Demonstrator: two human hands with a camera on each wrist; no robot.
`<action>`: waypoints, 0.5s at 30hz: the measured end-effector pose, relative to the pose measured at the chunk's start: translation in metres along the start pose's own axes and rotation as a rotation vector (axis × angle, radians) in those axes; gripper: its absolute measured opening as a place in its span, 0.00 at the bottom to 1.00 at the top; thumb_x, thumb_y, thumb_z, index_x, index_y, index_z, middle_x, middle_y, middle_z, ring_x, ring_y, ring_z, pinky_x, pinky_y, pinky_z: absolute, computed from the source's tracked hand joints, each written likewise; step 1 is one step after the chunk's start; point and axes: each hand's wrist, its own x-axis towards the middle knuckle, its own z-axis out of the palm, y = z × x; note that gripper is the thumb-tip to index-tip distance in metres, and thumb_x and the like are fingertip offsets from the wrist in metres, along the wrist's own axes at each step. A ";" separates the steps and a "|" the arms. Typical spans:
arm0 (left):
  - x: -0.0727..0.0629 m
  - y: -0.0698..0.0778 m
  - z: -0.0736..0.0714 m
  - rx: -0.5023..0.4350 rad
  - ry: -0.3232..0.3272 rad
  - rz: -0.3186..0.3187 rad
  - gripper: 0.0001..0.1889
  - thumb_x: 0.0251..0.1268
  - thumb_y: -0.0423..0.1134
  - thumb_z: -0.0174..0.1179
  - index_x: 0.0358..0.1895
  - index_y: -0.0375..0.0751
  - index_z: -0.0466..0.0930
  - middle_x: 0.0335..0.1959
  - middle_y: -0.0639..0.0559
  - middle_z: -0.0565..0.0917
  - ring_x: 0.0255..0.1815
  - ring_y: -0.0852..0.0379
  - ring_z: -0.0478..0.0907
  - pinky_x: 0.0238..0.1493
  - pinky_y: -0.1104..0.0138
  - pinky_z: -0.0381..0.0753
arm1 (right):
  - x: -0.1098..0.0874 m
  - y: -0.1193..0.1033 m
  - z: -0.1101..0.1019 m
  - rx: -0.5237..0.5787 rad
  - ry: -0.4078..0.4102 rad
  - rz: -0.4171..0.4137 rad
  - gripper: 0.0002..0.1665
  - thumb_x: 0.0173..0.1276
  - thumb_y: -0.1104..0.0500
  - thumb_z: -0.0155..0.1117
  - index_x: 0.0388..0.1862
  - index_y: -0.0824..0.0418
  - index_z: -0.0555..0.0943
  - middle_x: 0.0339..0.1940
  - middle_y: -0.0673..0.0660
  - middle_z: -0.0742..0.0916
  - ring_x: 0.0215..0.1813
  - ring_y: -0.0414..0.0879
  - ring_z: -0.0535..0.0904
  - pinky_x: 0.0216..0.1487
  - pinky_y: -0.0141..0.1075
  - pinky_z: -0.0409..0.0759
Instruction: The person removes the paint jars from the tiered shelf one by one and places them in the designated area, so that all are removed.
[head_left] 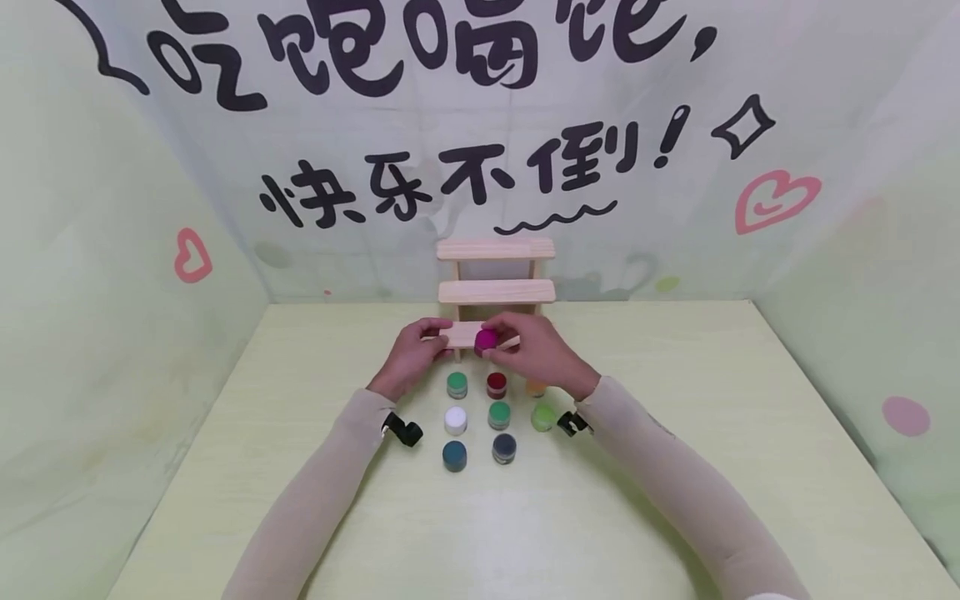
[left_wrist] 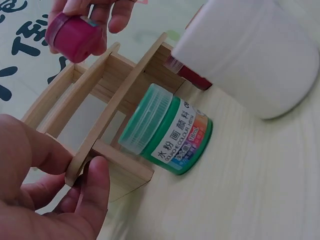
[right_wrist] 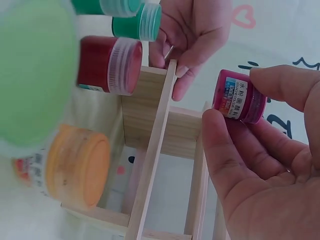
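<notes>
A small wooden three-step rack (head_left: 497, 292) stands at the back of the table. My left hand (head_left: 417, 354) grips the left end of its lowest step; in the left wrist view the thumb and fingers (left_wrist: 95, 185) pinch that board's end. Between the thumb and fingers of my right hand (head_left: 536, 346) is a magenta paint jar (head_left: 486, 340), held over the lowest step. In the right wrist view this jar (right_wrist: 239, 97) lies tilted in the fingers, its printed label showing. Just in front of the rack stand a green paint jar (head_left: 457, 385) and a dark red one (head_left: 497, 384).
An orange jar (head_left: 536, 387) is partly hidden by my right hand. Nearer stand a white jar (head_left: 455, 421), a green jar (head_left: 499, 415), a light green jar (head_left: 543, 417), a teal-blue jar (head_left: 454, 456) and a dark grey-blue jar (head_left: 504, 448). A printed cloth (head_left: 375, 250) hangs behind the rack.
</notes>
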 end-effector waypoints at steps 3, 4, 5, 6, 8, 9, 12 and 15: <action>0.000 -0.001 0.000 -0.010 0.016 0.013 0.16 0.80 0.31 0.56 0.65 0.39 0.80 0.59 0.42 0.75 0.53 0.52 0.80 0.63 0.62 0.90 | -0.005 0.000 0.000 0.021 -0.006 -0.028 0.21 0.71 0.57 0.75 0.60 0.58 0.83 0.50 0.52 0.90 0.53 0.46 0.87 0.55 0.37 0.93; 0.000 -0.001 0.000 -0.015 0.017 0.016 0.15 0.80 0.31 0.57 0.64 0.39 0.81 0.58 0.42 0.75 0.53 0.52 0.80 0.63 0.62 0.90 | -0.007 0.000 0.000 0.028 -0.007 -0.035 0.21 0.71 0.58 0.75 0.60 0.58 0.83 0.50 0.52 0.90 0.53 0.45 0.87 0.55 0.37 0.93; 0.000 -0.002 0.000 -0.025 0.017 0.018 0.15 0.80 0.32 0.58 0.64 0.39 0.81 0.57 0.43 0.75 0.52 0.52 0.80 0.62 0.62 0.90 | -0.009 0.000 0.000 0.032 -0.008 -0.040 0.21 0.71 0.58 0.75 0.60 0.58 0.84 0.50 0.51 0.90 0.52 0.45 0.87 0.55 0.37 0.93; 0.001 -0.003 -0.001 -0.027 0.016 0.017 0.15 0.80 0.32 0.58 0.64 0.39 0.81 0.56 0.43 0.75 0.52 0.53 0.80 0.61 0.63 0.90 | -0.011 0.000 0.000 0.032 -0.009 -0.049 0.20 0.71 0.58 0.75 0.60 0.58 0.84 0.50 0.51 0.90 0.52 0.45 0.87 0.55 0.37 0.93; 0.002 -0.004 -0.001 -0.031 0.013 0.018 0.15 0.80 0.33 0.59 0.64 0.40 0.81 0.54 0.45 0.74 0.51 0.54 0.79 0.60 0.65 0.91 | -0.016 0.000 0.000 0.027 -0.004 -0.056 0.20 0.70 0.58 0.75 0.59 0.58 0.84 0.50 0.51 0.90 0.51 0.44 0.87 0.55 0.37 0.93; 0.003 -0.005 0.000 -0.034 0.012 0.019 0.15 0.80 0.33 0.59 0.64 0.40 0.80 0.53 0.45 0.74 0.51 0.54 0.79 0.59 0.66 0.91 | -0.018 0.000 0.000 0.022 -0.002 -0.060 0.20 0.70 0.58 0.76 0.59 0.58 0.84 0.50 0.51 0.90 0.51 0.44 0.87 0.54 0.37 0.93; 0.004 -0.006 0.000 -0.044 0.010 0.028 0.15 0.80 0.32 0.58 0.65 0.39 0.80 0.50 0.46 0.73 0.50 0.54 0.79 0.57 0.68 0.91 | -0.025 0.000 -0.001 0.011 0.004 -0.069 0.22 0.69 0.58 0.76 0.60 0.59 0.84 0.51 0.52 0.90 0.50 0.44 0.87 0.53 0.38 0.94; 0.005 -0.006 0.001 -0.055 0.013 0.040 0.16 0.79 0.31 0.58 0.65 0.39 0.80 0.48 0.47 0.73 0.50 0.54 0.79 0.56 0.67 0.92 | -0.032 0.001 -0.002 0.014 0.017 -0.065 0.22 0.69 0.58 0.77 0.60 0.58 0.84 0.51 0.52 0.89 0.50 0.44 0.87 0.51 0.37 0.94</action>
